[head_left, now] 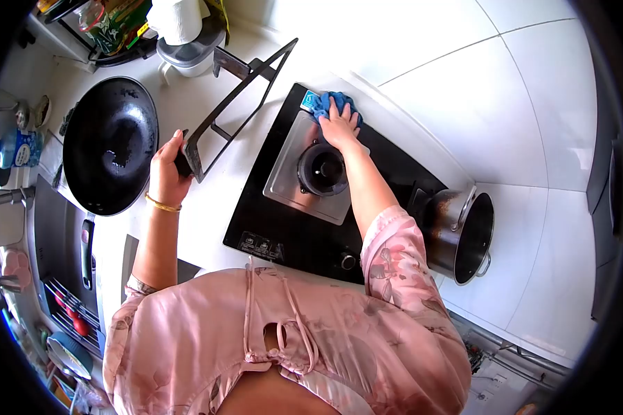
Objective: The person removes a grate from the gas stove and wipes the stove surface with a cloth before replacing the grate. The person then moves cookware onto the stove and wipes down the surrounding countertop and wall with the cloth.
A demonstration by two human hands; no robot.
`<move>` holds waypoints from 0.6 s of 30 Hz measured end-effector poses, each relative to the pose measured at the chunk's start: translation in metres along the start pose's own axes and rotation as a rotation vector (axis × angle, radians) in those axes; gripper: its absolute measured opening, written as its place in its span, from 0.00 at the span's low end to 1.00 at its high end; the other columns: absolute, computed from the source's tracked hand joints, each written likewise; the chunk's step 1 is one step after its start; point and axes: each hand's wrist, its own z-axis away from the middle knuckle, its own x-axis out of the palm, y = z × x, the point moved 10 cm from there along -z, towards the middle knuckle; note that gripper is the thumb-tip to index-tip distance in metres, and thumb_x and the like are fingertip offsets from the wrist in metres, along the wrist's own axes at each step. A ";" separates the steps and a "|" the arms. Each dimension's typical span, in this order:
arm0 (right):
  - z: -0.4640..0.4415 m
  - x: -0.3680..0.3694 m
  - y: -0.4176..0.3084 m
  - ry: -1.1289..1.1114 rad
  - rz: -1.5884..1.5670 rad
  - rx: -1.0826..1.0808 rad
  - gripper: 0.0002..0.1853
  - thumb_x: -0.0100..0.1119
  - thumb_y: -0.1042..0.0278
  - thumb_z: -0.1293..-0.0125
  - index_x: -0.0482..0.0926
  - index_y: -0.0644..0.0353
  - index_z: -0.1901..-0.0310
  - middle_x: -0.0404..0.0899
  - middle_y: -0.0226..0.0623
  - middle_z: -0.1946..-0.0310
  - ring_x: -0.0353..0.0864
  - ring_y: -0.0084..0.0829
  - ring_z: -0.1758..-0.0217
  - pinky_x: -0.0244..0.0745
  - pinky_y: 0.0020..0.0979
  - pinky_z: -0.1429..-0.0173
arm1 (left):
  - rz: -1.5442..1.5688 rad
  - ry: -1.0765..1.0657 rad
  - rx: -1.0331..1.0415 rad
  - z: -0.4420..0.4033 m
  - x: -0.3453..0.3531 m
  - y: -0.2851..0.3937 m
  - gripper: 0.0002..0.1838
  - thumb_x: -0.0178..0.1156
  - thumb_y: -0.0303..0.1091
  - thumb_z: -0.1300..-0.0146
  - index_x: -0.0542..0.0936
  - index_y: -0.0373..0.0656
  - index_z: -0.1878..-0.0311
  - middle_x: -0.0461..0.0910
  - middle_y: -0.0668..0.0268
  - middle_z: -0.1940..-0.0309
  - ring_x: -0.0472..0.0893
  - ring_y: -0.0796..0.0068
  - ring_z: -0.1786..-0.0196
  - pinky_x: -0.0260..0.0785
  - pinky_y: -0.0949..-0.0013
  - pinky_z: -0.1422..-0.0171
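In the head view, my left hand (167, 171) is closed around one end of a black metal pan support (241, 88), which is raised and tilted over the white counter. My right hand (340, 130) presses a crumpled blue cloth (339, 104) against the back edge of the black gas stove (270, 225), with its fingers curved over the cloth. Below that wrist lies the round burner (323, 169), bare of its support, set in a square metal plate (294, 185). A small blue label (309, 101) shows at the stove's corner beside the cloth.
A black wok (107, 149) rests on the counter (204, 221) at the left, near the sink (55, 228). To the right, a tall steel pot (444, 232) stands on the stove's other side. A paper roll (178, 21) sits on a lidded container (190, 55) at the back.
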 end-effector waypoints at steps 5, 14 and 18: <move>-0.004 0.003 -0.037 0.041 0.065 -0.065 0.34 0.46 0.49 0.33 0.47 0.36 0.27 0.37 0.49 0.26 0.35 0.62 0.26 0.39 0.61 0.29 | -0.011 -0.026 0.014 -0.007 0.005 -0.002 0.09 0.50 0.38 0.38 0.74 0.44 0.69 0.73 0.67 0.78 0.73 0.75 0.74 0.59 0.73 0.73; 0.118 0.067 -0.120 0.340 0.107 -0.404 0.31 0.50 0.62 0.37 0.57 0.49 0.31 0.49 0.58 0.31 0.44 0.64 0.29 0.41 0.67 0.33 | -0.046 0.024 0.015 0.001 0.018 0.003 0.16 0.54 0.43 0.34 0.70 0.48 0.77 0.69 0.72 0.80 0.67 0.78 0.79 0.55 0.73 0.76; 0.203 0.078 -0.123 0.358 0.048 -0.660 0.29 0.53 0.67 0.40 0.63 0.50 0.35 0.56 0.60 0.36 0.51 0.63 0.32 0.46 0.64 0.33 | -0.043 0.020 0.026 0.000 0.016 0.000 0.16 0.56 0.44 0.36 0.71 0.47 0.76 0.70 0.71 0.79 0.68 0.78 0.77 0.56 0.72 0.76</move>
